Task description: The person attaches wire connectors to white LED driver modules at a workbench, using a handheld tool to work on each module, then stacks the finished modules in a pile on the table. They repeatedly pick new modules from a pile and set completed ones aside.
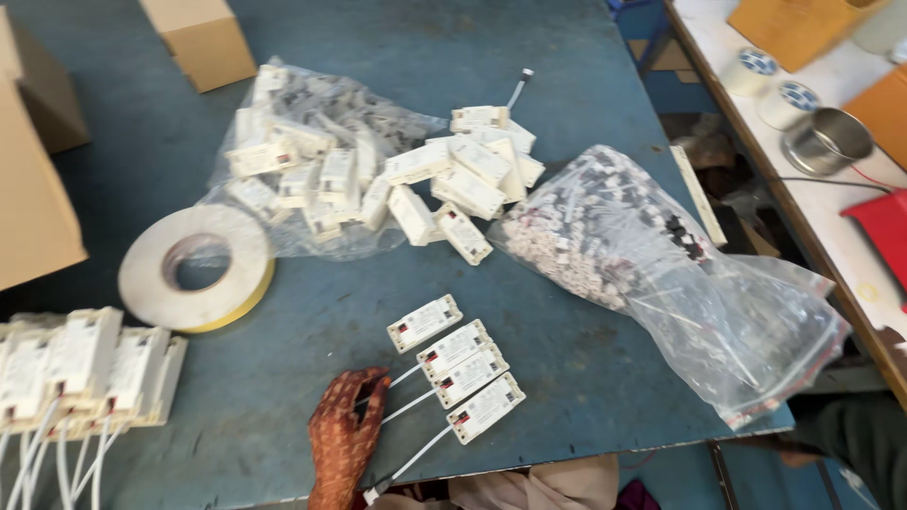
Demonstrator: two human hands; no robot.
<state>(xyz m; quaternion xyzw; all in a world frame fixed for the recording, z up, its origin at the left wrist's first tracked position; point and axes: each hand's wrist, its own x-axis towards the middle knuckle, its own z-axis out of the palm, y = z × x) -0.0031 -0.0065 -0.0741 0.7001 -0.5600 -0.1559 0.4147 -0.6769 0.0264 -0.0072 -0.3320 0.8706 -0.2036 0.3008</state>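
a worn blue desk fills the view under even light; to the right stands a pale wooden bench, with dim floor between them.

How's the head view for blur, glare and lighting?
Head view: top right corner is motion-smeared, the cardboard box and tape rolls soft; centre sharper, the four white modules by the left hand have clean edges. Clear bag of small parts shows pale sheen, not blown out. Light is even and diffuse on the blue table, with only faint shadows.
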